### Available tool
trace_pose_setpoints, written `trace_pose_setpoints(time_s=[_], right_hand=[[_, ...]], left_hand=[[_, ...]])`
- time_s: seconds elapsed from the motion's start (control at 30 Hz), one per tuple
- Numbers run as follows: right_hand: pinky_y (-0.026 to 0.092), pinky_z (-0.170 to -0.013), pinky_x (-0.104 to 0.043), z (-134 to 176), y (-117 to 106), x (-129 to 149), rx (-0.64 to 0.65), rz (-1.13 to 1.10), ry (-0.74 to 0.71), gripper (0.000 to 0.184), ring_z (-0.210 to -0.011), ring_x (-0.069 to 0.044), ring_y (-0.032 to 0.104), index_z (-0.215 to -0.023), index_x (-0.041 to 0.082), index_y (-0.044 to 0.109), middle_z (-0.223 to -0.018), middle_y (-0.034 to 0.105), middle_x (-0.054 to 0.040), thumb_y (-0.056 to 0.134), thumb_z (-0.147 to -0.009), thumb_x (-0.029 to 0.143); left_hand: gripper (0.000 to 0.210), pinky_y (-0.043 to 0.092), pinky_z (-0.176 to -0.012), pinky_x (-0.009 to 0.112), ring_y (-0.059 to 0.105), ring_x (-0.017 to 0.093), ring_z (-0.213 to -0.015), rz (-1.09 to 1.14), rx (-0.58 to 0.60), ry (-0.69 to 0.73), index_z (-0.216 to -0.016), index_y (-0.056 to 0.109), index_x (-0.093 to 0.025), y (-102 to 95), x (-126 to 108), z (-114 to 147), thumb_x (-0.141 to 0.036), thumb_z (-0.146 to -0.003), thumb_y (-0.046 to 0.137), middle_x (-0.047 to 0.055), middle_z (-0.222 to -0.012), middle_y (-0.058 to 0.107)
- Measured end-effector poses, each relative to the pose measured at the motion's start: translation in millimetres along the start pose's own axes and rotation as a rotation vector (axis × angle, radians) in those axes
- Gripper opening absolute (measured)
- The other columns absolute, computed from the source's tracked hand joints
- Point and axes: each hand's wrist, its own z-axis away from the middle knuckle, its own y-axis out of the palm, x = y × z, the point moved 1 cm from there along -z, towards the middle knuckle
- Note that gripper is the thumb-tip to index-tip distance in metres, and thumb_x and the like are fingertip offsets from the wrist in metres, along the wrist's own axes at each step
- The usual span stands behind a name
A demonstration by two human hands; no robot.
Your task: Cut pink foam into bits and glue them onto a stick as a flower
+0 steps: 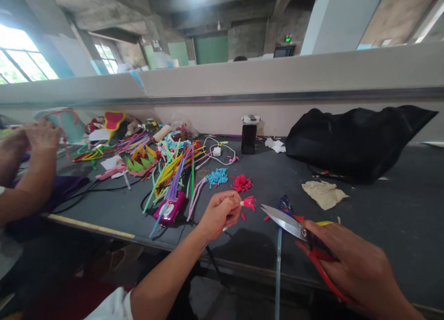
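Observation:
My left hand (222,211) is closed in a pinch around a small bunch of pink fuzzy pipe-cleaner pieces (249,202), whose tips fan out to the right. My right hand (354,260) grips a pair of scissors (289,223) by its red handles. The blades point left toward the pink bunch, nearly together and apart from it. Just beyond my left hand lies a pile of red-pink cut pieces (242,183), with a blue pile (217,177) beside it. A few loose pink bits are scattered near the blades.
Behind the scissors lies a dark blue tool (285,205) with a long translucent stick (278,269). Colourful pipe cleaners (173,172) and a magenta box (170,210) lie left. A black bag (347,142), beige cloth (324,193) and dark container (249,137) stand farther back. Another person's hands (43,135) are at far left.

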Motion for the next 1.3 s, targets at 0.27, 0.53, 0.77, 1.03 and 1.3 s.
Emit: trace_pose_setpoints(time_s=[0.27, 0.53, 0.77, 1.03, 1.3], right_hand=[[0.044, -0.059, -0.021, 0, 0, 1, 0.046, 0.062, 0.003, 0.027, -0.069, -0.012, 0.067, -0.108, 0.021, 0.064, -0.079, 0.07, 0.0, 0.042, -0.094, 0.027], [0.044, -0.056, -0.021, -3, -2, 4, 0.047, 0.088, -0.026, 0.028, -0.066, -0.011, 0.067, -0.106, 0.021, 0.063, -0.075, 0.068, 0.0007, 0.038, -0.094, 0.023], [0.047, -0.06, -0.022, 3, 0, 0, 0.079, 0.087, -0.025, 0.03, -0.072, -0.013, 0.068, -0.111, 0.021, 0.061, -0.08, 0.069, -0.0002, 0.042, -0.089, 0.021], [0.047, -0.065, -0.023, 10, 4, -2, 0.107, 0.092, -0.011, 0.031, -0.075, -0.014, 0.068, -0.113, 0.023, 0.061, -0.084, 0.07, -0.0009, 0.045, -0.087, 0.022], [0.044, -0.059, -0.022, 10, 2, -2, 0.11, 0.109, -0.034, 0.03, -0.072, -0.013, 0.066, -0.114, 0.022, 0.06, -0.081, 0.068, -0.0006, 0.042, -0.09, 0.022]], left_hand=[[0.032, 0.017, -0.035, 0.018, 0.024, 0.003, -0.033, 0.02, 0.021, -0.036, -0.055, 0.036, -0.019, 3.8, 0, 1, -0.028, -0.08, 0.053, -0.01, -0.045, 0.029], [0.032, 0.017, -0.035, 0.018, 0.023, 0.003, -0.035, -0.016, 0.03, -0.024, -0.055, 0.037, -0.019, 3.4, 1, 2, -0.029, -0.08, 0.054, -0.01, -0.045, 0.029], [0.03, 0.018, -0.037, 0.019, 0.024, 0.004, -0.036, -0.056, 0.051, -0.003, -0.056, 0.041, -0.018, -0.3, 5, 2, -0.028, -0.082, 0.052, -0.008, -0.043, 0.034], [0.03, 0.017, -0.037, 0.019, 0.023, 0.004, -0.035, -0.078, 0.044, -0.003, -0.056, 0.04, -0.019, -0.6, 5, 1, -0.029, -0.082, 0.053, -0.009, -0.043, 0.033], [0.031, 0.017, -0.038, 0.02, 0.022, 0.004, -0.036, -0.102, 0.039, -0.01, -0.055, 0.04, -0.019, 0.0, 4, 2, -0.031, -0.082, 0.052, -0.009, -0.042, 0.033]])
